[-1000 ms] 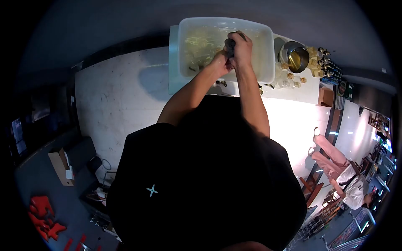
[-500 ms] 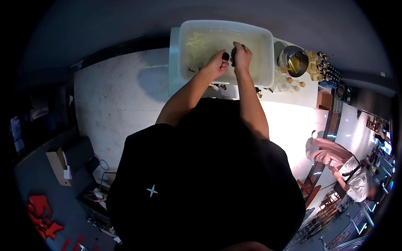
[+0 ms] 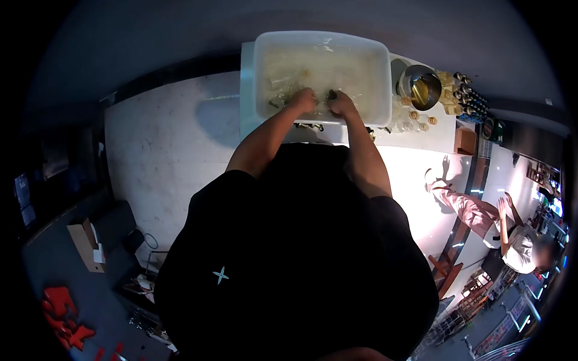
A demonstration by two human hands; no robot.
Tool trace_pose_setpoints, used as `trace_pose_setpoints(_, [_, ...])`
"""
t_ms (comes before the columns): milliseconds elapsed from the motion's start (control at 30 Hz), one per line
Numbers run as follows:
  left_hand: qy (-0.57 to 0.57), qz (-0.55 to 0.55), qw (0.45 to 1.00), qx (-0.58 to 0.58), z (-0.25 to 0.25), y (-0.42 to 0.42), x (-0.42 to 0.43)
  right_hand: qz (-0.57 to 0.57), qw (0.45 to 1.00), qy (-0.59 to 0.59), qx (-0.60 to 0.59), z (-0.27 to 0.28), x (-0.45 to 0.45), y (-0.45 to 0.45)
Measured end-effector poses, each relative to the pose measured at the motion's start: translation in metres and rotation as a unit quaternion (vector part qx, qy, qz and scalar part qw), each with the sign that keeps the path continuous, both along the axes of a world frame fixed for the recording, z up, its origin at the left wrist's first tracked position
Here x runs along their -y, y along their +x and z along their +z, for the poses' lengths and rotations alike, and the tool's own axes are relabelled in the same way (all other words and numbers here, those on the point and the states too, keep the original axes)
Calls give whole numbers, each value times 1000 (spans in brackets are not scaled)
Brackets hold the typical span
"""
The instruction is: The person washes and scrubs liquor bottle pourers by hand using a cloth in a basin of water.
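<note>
A large white plastic tub (image 3: 260,72) of cloudy water stands on the counter in front of me. Low in its near half, my left hand (image 3: 304,100) is curled closed at the water; whatever is in its fingers is hidden. Beside it, my right hand (image 3: 342,104) is closed around a small dark object (image 3: 332,95), whose kind I cannot make out. The two hands are slightly apart. Near the tub's left wall lies a small dark piece (image 3: 273,104) in the water.
Right of the tub stand a metal bowl (image 3: 422,84) with yellowish contents, small jars with gold-coloured lids (image 3: 423,127) and several dark-topped bottles (image 3: 466,96). A brown box (image 3: 465,141) is at the counter's end. Another person (image 3: 481,219) is on the right.
Both my hands have moved down toward the tub's near side and into the water. The dark item in my left hand no longer shows. The other person has shifted, with hands now raised.
</note>
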State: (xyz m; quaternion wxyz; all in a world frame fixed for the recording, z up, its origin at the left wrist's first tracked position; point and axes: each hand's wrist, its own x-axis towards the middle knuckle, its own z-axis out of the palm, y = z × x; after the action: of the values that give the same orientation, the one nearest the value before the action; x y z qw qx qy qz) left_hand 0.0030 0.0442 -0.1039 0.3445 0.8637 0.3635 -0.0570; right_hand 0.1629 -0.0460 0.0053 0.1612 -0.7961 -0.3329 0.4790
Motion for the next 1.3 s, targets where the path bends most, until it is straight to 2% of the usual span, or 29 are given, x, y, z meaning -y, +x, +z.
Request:
trace_pose_setpoints(33, [-61, -2, 998, 12, 4, -1, -1, 3, 998, 2, -59, 8, 0, -1])
trace_pose_setpoints(100, [-184, 10, 981, 53, 10, -4, -5, -140, 969, 67, -190, 21, -1, -8])
trace_pose_setpoints(133, [-147, -13, 986, 77, 15, -6, -5, -209, 939, 99, -254, 30, -2, -15])
trace_pose_setpoints(167, [-108, -34, 989, 100, 19, -8, -5, -237, 925, 142, -260, 38, -5, -20])
trace_pose_setpoints(200, [33, -91, 989, 114, 34, -10, -2, -264, 908, 186, -266, 49, -10, -25])
trace_pose_setpoints(233, [-54, -55, 981, 177, 38, -10, -1, -291, 889, 228, -271, 53, -13, -30])
trace_pose_setpoints(267, [-139, -20, 961, 240, 42, -9, 0, -271, 887, 288, -238, 51, -18, -32])
trace_pose_setpoints(300, [-432, 110, 834, 324, 41, -7, -2, -234, 902, 306, -195, 56, -19, -37])
trace_pose_setpoints(333, [-671, 226, 603, 367, 40, -4, -3, -198, 913, 322, -151, 61, -19, -42])
trace_pose_setpoints(367, [-627, 234, 639, 380, 38, -1, -1, -160, 921, 337, -107, 65, -19, -48])
trace_pose_setpoints(400, [-580, 240, 673, 392, 41, 4, 3, -137, 887, 441, 22, 70, -19, -61])
trace_pose_setpoints(500, [-573, 331, 635, 399, 101, 18, 17, -100, 828, 515, 197, 68, -23, -70])
trace_pose_setpoints(533, [-567, 332, 628, 417, 93, 22, 17, -126, 881, 436, 137, 72, -20, -69])
trace_pose_setpoints(633, [-566, 352, 597, 446, 102, 28, 22, -156, 877, 415, 186, 80, -21, -67])
trace_pose_setpoints(733, [-574, 371, 587, 435, 111, 29, 20, -259, 892, 355, 110, 98, -24, -68])
trace_pose_setpoints(800, [-579, 371, 589, 425, 119, 28, 17, -312, 870, 381, 32, 87, -29, -60])
trace_pose_setpoints(833, [-581, 367, 591, 423, 139, 24, 17, -338, 855, 392, -7, 77, -34, -54])
trace_pose_setpoints(867, [-583, 364, 593, 421, 150, 21, 16, -397, 828, 382, -105, 57, -38, -46])
trace_pose_setpoints(967, [-579, 454, 552, 393, 138, 22, 6, -456, 754, 409, -239, 87, -34, -56])
trace_pose_setpoints(1000, [-560, 468, 537, 423, 146, 25, 1, -412, 781, 423, -202, 87, -32, -57])
trace_pose_setpoints(1033, [-565, 474, 526, 423, 152, 28, 5, -335, 808, 477, -78, 85, -30, -61])
trace_pose_setpoints(1100, [-568, 470, 521, 430, 162, 32, 11, -159, 802, 549, 174, 87, -30, -78])
trace_pose_setpoints(1133, [-566, 460, 526, 438, 166, 32, 12, -184, 809, 533, 165, 92, -30, -79])
trace_pose_setpoints(1167, [-557, 427, 584, 407, 167, 26, 10, -209, 816, 517, 155, 97, -30, -81])
trace_pose_setpoints(1233, [-529, 356, 690, 342, 168, 12, 4, -229, 872, 425, 81, 119, -22, -81])
trace_pose_setpoints(1300, [-517, 393, 653, 391, 171, 19, 10, -252, 876, 404, 80, 125, -25, -82])
